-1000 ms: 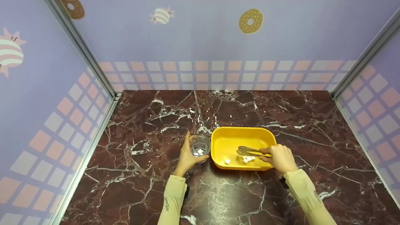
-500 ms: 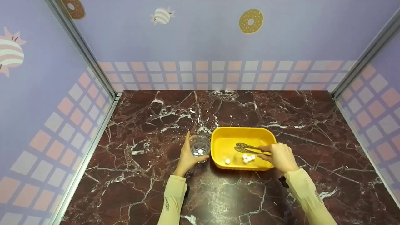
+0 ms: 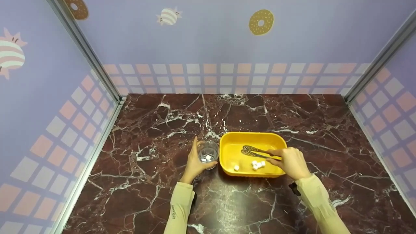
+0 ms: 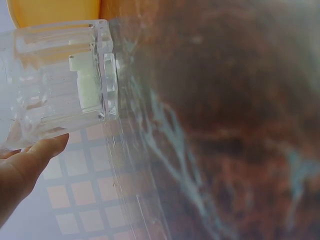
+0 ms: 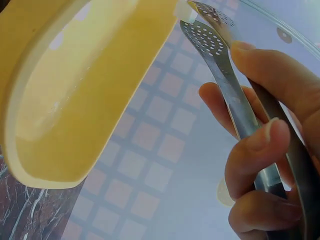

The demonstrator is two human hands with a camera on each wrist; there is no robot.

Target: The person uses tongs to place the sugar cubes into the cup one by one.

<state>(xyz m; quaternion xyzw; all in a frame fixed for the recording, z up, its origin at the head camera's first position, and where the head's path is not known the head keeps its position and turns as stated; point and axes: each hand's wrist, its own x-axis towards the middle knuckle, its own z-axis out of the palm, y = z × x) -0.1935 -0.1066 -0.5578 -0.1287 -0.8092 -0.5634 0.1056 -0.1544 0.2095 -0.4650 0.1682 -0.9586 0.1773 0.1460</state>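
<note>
My left hand holds a clear glass upright on the table, thumb on the near side and fingers on the far side. White cubes lie at the bottom of the glass. Over the yellow tub, my right hand grips metal tongs with perforated ends, pointing left. In the right wrist view a small whitish cube shows at the tong tips. Inside the tub, several white cubes sit clustered near the front wall, with a lone cube to their left.
The tub stands right beside the glass on a dark red marbled table. Lilac patterned walls enclose the back and both sides, meeting at metal corner posts.
The tongs have risen away from the cube cluster and shifted slightly left, toward the glass. The left hand and the glass have stayed in place.
</note>
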